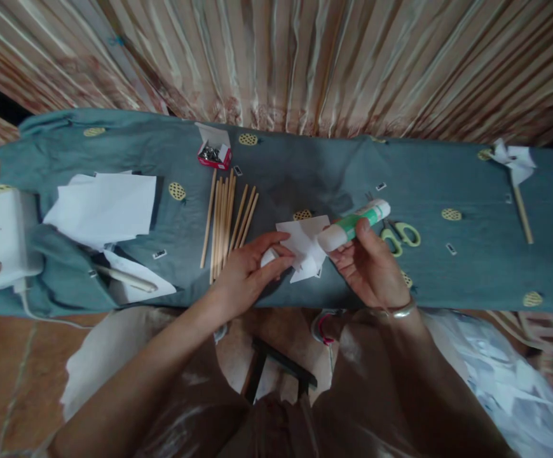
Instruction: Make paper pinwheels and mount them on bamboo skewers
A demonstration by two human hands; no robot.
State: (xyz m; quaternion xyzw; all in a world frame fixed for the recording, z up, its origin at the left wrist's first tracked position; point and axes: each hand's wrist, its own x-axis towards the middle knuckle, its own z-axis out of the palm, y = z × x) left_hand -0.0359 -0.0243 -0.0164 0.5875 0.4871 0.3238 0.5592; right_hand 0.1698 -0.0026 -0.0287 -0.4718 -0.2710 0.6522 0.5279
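Observation:
My right hand (376, 270) grips a green and white glue stick (355, 224), tilted over the right side of a cut white paper (305, 242) on the cloth. Between the thumb and fingers of my left hand (250, 267) is a small white piece, which looks like the glue stick's cap (269, 257). The left fingertips are at the paper's left edge. Green-handled scissors (400, 235) lie just beyond my right hand, their blades partly hidden. Several wooden sticks (224, 216) lie left of the paper.
A red box of metal pins (213, 152) stands behind the sticks. White sheets (109, 207), a pen-like white tool (128, 278) and a white corded device (4, 238) are on the left. A paper pinwheel (515, 162) on a stick lies far right. Curtains hang behind the table.

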